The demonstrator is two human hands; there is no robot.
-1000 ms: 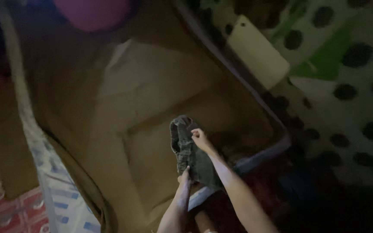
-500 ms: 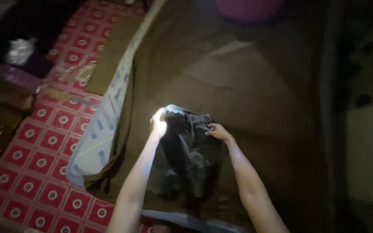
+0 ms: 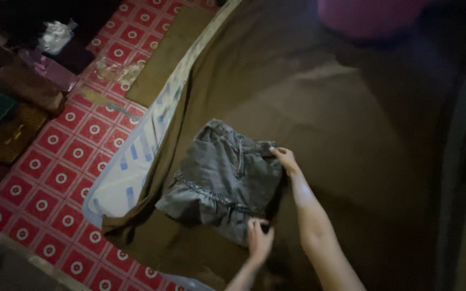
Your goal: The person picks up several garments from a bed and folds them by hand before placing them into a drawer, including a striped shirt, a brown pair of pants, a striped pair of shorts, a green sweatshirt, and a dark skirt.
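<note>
**Item: grey denim garment, laid flat for folding**

Grey denim garment [image 3: 219,180], frilled hem, spread on brown sheet [image 3: 341,134] beside red patterned mat [image 3: 76,161]. Right hand [image 3: 285,159] pinches the waistband corner; left hand [image 3: 259,241] grips the hem edge. Step: smoothing. Next fold likely needs both edges aligned.
</note>
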